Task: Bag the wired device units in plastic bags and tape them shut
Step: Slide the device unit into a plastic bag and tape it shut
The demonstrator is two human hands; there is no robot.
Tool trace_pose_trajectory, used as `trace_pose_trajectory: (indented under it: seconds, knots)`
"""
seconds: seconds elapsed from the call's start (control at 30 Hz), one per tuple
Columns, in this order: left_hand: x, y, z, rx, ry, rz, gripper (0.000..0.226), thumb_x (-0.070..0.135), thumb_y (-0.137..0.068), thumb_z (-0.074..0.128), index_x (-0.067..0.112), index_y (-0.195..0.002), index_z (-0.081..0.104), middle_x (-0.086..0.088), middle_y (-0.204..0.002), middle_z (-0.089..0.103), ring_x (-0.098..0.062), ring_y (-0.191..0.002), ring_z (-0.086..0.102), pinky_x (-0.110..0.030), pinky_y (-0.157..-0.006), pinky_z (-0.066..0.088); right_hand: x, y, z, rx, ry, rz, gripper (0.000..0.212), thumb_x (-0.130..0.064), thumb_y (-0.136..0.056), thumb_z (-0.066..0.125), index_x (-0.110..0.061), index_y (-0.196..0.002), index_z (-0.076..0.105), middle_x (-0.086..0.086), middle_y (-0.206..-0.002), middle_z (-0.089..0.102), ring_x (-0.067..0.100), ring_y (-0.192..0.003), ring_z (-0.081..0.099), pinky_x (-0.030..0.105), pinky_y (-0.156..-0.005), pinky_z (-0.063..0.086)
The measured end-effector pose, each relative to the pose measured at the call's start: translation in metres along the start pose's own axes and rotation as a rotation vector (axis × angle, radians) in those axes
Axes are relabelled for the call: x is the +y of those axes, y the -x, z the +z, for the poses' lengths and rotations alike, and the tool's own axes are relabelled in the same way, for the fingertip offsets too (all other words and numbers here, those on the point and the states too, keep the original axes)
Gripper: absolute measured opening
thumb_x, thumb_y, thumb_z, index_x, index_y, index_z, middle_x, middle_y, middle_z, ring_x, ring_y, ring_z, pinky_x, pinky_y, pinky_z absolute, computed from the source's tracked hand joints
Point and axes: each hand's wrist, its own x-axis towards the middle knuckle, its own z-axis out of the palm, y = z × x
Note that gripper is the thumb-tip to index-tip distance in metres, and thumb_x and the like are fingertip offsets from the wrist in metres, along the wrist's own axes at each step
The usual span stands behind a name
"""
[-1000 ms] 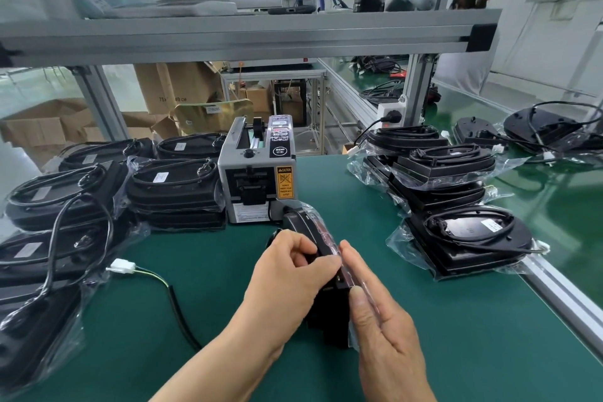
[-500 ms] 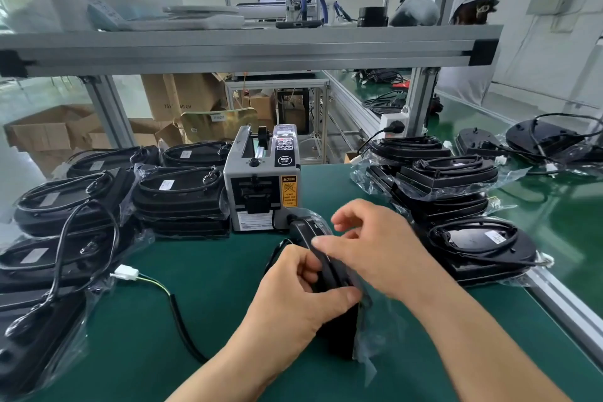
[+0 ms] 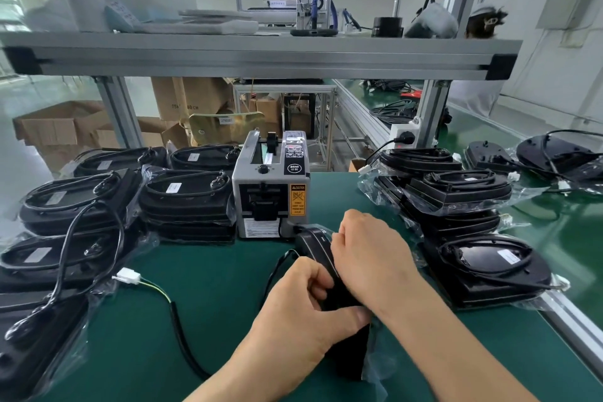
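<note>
Just in front of the grey boxy tape dispenser (image 3: 270, 186), at its right front corner, the black wired device unit (image 3: 315, 243) stands on edge on the green worktop (image 3: 212, 271), inside a clear plastic bag (image 3: 375, 365). Left hand (image 3: 303, 313) grips the near end, thumb across the side, likely to keep it upright. Right hand (image 3: 368, 258) curls over the top edge, probably pinning the bag flap for tape. Long axis runs from the person toward the dispenser; rounded far end points at it. Bagged black units (image 3: 186, 199) sit stacked left and right of the dispenser, likely finished.
</note>
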Motion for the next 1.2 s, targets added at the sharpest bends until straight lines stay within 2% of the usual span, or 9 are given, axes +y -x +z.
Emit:
trace_pose_trajectory:
  seconds: [0.1, 0.23, 0.37, 0.53, 0.63, 0.73, 0.87, 1.0, 1.2]
  knots:
    - [0.001, -0.013, -0.014, -0.071, 0.163, -0.022, 0.033, 0.049, -0.054, 0.085, 0.034, -0.077, 0.067, 0.016, -0.063, 0.058, -0.001, -0.054, 0.047, -0.014, -0.053, 0.042, 0.003, 0.0, 0.006, 0.028, 0.012, -0.001, 0.016, -0.028, -0.1, 0.042, -0.022, -0.086, 0.037, -0.009, -0.073, 0.035, 0.027, -0.079, 0.055, 0.032, -0.064, 0.032]
    - [-0.006, -0.07, -0.045, 0.279, 0.453, -0.207, 0.017, 0.023, -0.09, 0.071, 0.017, -0.074, 0.071, 0.003, -0.063, 0.061, -0.004, -0.046, 0.049, -0.021, -0.053, 0.045, 0.009, 0.001, 0.001, 0.008, 0.041, -0.023, 0.021, -0.039, -0.102, 0.045, -0.024, -0.088, 0.039, -0.011, -0.07, 0.04, 0.021, -0.067, 0.046, 0.033, -0.058, 0.032]
    - [-0.012, -0.124, -0.059, 0.443, 0.577, -0.377, 0.019, 0.021, -0.093, 0.068, 0.013, -0.076, 0.067, 0.005, -0.055, 0.061, -0.003, -0.043, 0.049, -0.016, -0.04, 0.038, 0.007, 0.0, -0.007, -0.028, 0.095, -0.065, 0.035, -0.058, -0.097, 0.047, -0.024, -0.088, 0.042, -0.009, -0.075, 0.048, 0.02, -0.07, 0.05, 0.032, -0.056, 0.033]
    - [-0.016, -0.156, -0.061, 0.477, 0.71, -0.482, 0.012, 0.022, -0.093, 0.069, 0.013, -0.087, 0.063, 0.008, -0.044, 0.056, 0.0, -0.034, 0.05, -0.012, -0.034, 0.033, 0.005, -0.012, -0.008, -0.067, 0.159, -0.074, 0.027, -0.041, -0.102, 0.045, -0.022, -0.083, 0.04, -0.009, -0.066, 0.036, 0.022, -0.067, 0.047, 0.032, -0.055, 0.032]
    - [-0.017, -0.164, -0.06, 0.509, 0.797, -0.53, 0.009, 0.018, -0.093, 0.068, 0.013, -0.1, 0.064, 0.005, -0.055, 0.062, -0.001, -0.033, 0.053, -0.012, -0.033, 0.035, 0.002, -0.012, -0.001, -0.061, 0.153, -0.058, 0.025, -0.034, -0.103, 0.044, -0.021, -0.083, 0.037, -0.009, -0.064, 0.034, 0.021, -0.065, 0.044, 0.031, -0.05, 0.028]
    - [-0.015, -0.171, -0.058, 0.567, 0.871, -0.536, 0.007, 0.012, -0.092, 0.065, 0.009, -0.087, 0.061, 0.002, -0.052, 0.062, -0.003, -0.032, 0.053, -0.012, -0.032, 0.034, 0.003, -0.009, 0.004, -0.041, 0.126, -0.048, 0.021, -0.031, -0.103, 0.041, -0.021, -0.086, 0.037, -0.009, -0.066, 0.036, 0.018, -0.061, 0.044, 0.026, -0.045, 0.021]
    - [-0.015, -0.166, -0.055, 0.665, 0.876, -0.468, 0.012, 0.008, -0.086, 0.065, 0.012, -0.078, 0.057, 0.005, -0.039, 0.055, -0.002, -0.031, 0.048, -0.013, -0.034, 0.034, 0.004, -0.005, 0.001, -0.024, 0.075, -0.085, 0.034, -0.053, -0.102, 0.037, -0.023, -0.088, 0.041, -0.011, -0.069, 0.042, 0.017, -0.063, 0.045, 0.028, -0.047, 0.023]
    - [-0.015, -0.139, -0.062, 0.491, 0.831, -0.297, 0.02, 0.01, -0.089, 0.062, 0.018, -0.073, 0.054, 0.009, -0.048, 0.051, -0.002, -0.038, 0.046, -0.016, -0.038, 0.037, 0.006, -0.006, -0.002, -0.017, 0.005, -0.089, 0.039, -0.062, -0.092, 0.054, -0.024, -0.088, 0.046, -0.01, -0.077, 0.051, 0.017, -0.07, 0.051, 0.03, -0.054, 0.03]
    - [0.007, -0.079, -0.059, -0.227, 0.552, -0.132, 0.022, 0.019, -0.087, 0.066, 0.02, -0.065, 0.066, 0.002, -0.063, 0.054, -0.008, -0.049, 0.047, -0.02, -0.05, 0.043, 0.008, -0.011, 0.002, -0.015, -0.025, -0.048, 0.025, -0.042, -0.1, 0.048, -0.023, -0.085, 0.052, -0.01, -0.068, 0.047, 0.015, -0.058, 0.043, 0.03, -0.051, 0.03]
